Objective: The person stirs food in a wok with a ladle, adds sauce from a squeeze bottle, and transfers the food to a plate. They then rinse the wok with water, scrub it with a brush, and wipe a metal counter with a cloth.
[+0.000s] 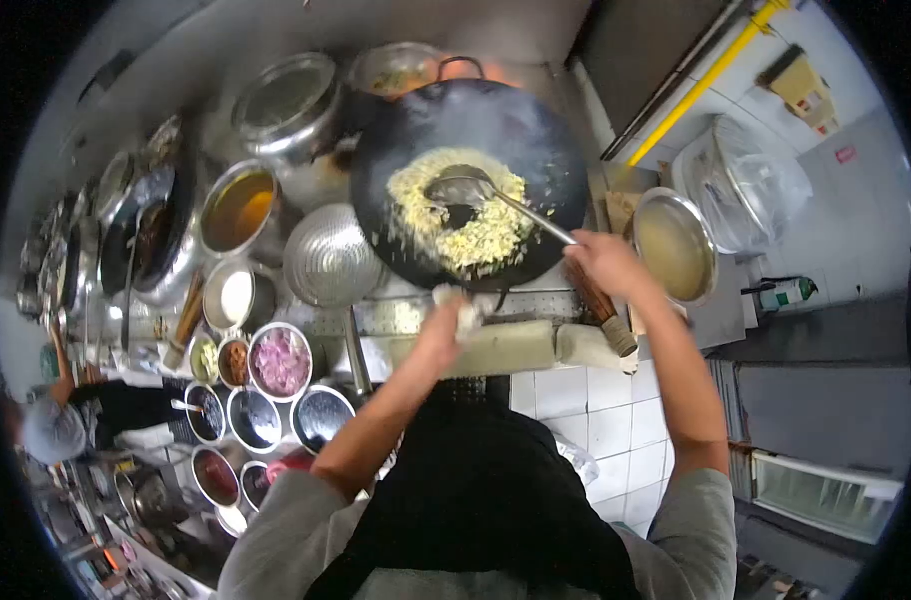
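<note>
A large black wok [556,140] sits over a burner with orange flame glow behind its far rim. Pale yellow, finely chopped food [486,238] lies spread inside, blurred at its left. My right hand [608,262] is wrapped round the handle of a metal ladle [463,187], whose bowl rests over the food. At the wok's near rim, my left hand [441,330] grips a whitish cloth [463,308] by the near handle, which is partly hidden.
A perforated strainer [333,256] lies left of the wok, beside a pot of orange liquid [239,208]. Bowls, one with chopped pink onion [281,361], stand nearer. At right is a basin of cloudy liquid [673,247]. Another person [56,428] stands far left.
</note>
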A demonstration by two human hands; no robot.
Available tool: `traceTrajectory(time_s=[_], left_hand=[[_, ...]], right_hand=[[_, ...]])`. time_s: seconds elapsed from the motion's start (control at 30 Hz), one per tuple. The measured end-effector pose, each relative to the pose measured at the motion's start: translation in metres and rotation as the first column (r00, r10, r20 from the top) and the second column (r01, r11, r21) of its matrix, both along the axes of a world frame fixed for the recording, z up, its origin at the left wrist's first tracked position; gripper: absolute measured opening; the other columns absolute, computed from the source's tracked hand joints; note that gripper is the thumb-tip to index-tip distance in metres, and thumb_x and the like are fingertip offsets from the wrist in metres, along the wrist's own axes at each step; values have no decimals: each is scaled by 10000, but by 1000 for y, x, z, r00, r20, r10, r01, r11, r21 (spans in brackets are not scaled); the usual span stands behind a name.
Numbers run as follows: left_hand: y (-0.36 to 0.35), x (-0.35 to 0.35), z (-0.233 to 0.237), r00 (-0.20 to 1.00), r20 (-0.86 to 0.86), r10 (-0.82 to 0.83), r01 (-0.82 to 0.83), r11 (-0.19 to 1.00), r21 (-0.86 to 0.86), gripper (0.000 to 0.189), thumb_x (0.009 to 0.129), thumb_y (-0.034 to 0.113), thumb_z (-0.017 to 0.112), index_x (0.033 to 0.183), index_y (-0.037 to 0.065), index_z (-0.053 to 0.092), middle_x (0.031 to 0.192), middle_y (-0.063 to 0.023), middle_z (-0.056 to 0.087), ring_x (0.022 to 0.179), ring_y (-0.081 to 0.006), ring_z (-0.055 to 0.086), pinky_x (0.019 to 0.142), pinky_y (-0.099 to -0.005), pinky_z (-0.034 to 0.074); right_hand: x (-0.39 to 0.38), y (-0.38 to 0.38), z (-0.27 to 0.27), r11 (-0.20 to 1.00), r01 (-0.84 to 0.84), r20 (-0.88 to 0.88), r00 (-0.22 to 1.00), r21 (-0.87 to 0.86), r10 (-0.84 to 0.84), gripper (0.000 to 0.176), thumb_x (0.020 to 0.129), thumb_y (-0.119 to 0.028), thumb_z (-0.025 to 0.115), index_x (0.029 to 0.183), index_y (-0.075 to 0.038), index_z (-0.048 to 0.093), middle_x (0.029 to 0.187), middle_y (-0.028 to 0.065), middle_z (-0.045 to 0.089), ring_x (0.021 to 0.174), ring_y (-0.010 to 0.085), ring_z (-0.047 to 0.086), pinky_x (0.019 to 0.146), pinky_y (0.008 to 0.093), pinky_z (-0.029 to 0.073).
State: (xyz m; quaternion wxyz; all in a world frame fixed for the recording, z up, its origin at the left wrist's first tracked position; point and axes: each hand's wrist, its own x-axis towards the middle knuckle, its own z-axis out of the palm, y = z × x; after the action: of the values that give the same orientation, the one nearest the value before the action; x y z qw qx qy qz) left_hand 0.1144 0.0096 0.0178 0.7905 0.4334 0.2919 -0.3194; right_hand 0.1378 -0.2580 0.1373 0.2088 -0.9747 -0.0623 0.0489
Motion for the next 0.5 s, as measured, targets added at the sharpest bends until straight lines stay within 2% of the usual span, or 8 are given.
traceTrajectory(time_s=[0.03,0.07,0.13,0.17,0.27,0.33,0.4,0.5], left_hand=[[2,-12,-35,994,3,-113,113,992,-64,198,858,208,547,977,51,559,906,-70,594,791,-204,589,692,-348,494],[10,-34,-31,992,-7,-124,123,988,-95,157,884,172,506,984,54,533,933,-114,570,820,-214,583,701,-337,500],[22,-63,-63,983,145,-115,132,984,-118,154,872,134,513,1007,62,534,936,-101,579,809,-210,577,734,-344,489],[25,-67,-56,983,184,-24,61,978,-199,123,899,151,473,984,81,526,930,-96,582,806,-208,581,728,-349,497],[25,-26,30,999,-11,53,-54,986,-158,157,926,236,423,955,107,507,902,-83,594,781,-213,587,658,-370,521],[20,15,31,999,43,-3,6,997,-78,176,931,268,427,942,113,510,857,-77,594,722,-219,578,607,-378,514],[16,47,9,998,70,0,13,982,-190,205,943,273,395,921,99,501,811,-76,576,698,-238,568,548,-376,489],[8,72,-15,992,103,-77,100,966,-240,218,939,292,406,942,95,502,827,-90,572,709,-247,553,567,-379,472]], right_hand=[[-6,8,-14,996,87,99,991,29,-89,318,891,-309,506,1026,-36,600,789,236,612,754,428,583,692,492,460],[-18,16,-7,992,126,99,987,5,-126,338,896,-319,501,1056,-35,592,788,240,609,749,428,582,684,495,457],[-37,17,9,992,122,88,988,40,-125,353,894,-321,505,1093,-42,588,789,241,608,761,426,582,686,485,460],[-46,14,21,991,109,73,991,82,-115,352,893,-317,505,1091,-39,590,796,240,609,778,421,583,700,483,457],[-59,6,62,994,57,22,998,97,-59,338,888,-316,510,1048,-35,608,843,229,615,828,406,579,738,465,450],[-56,2,82,998,35,-50,998,54,-32,333,886,-319,510,1025,-35,616,875,220,617,851,400,574,756,451,446],[-47,2,101,999,19,-186,982,-41,-26,377,868,-325,553,1059,-5,610,897,217,622,848,359,593,755,392,453],[-39,-9,79,999,-12,-179,984,-39,5,318,878,-323,518,952,-34,630,932,205,615,892,392,560,766,431,439]])
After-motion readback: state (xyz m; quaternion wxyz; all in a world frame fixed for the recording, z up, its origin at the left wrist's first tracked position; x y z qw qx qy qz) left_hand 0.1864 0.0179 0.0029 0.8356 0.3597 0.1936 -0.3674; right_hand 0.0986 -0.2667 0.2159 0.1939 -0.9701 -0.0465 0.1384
